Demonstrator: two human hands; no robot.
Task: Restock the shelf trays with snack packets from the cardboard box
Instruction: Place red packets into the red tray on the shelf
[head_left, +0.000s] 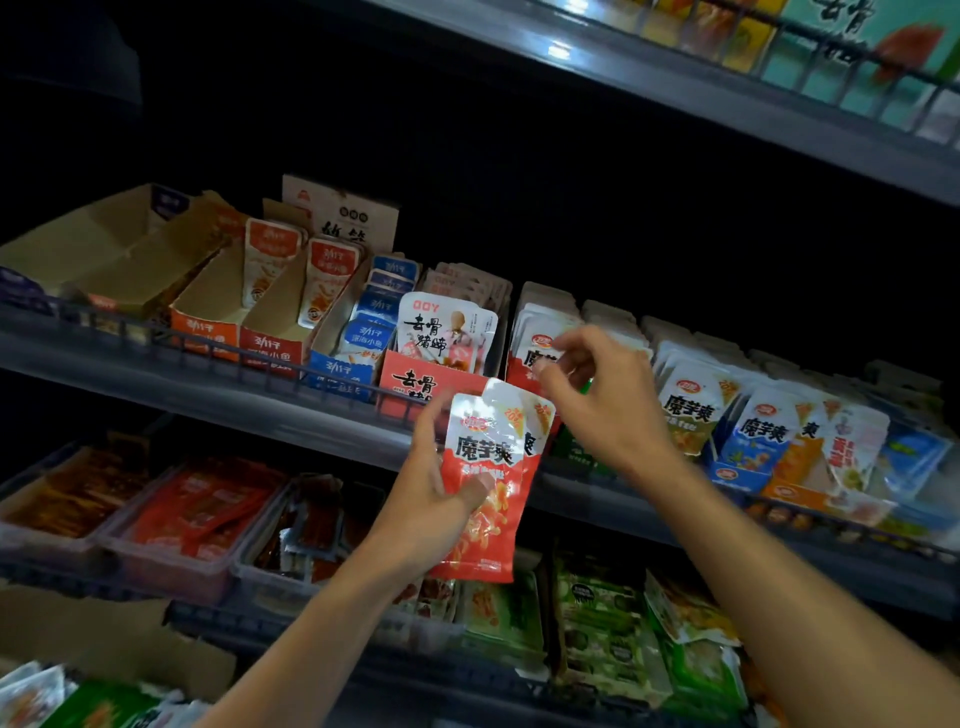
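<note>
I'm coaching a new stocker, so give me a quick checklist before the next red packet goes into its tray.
1. Left hand grips the red packets: ok.
2. More than one packet in that grip: ok, a second edge shows behind.
3. Right hand reaches the red tray on the middle shelf: ok.
4. Held packets match those in the tray: ok, same red and white print.
5. Room left in the tray: cannot tell, hand covers the front.
6. Right hand holds a packet: cannot tell, fingers blurred.
</note>
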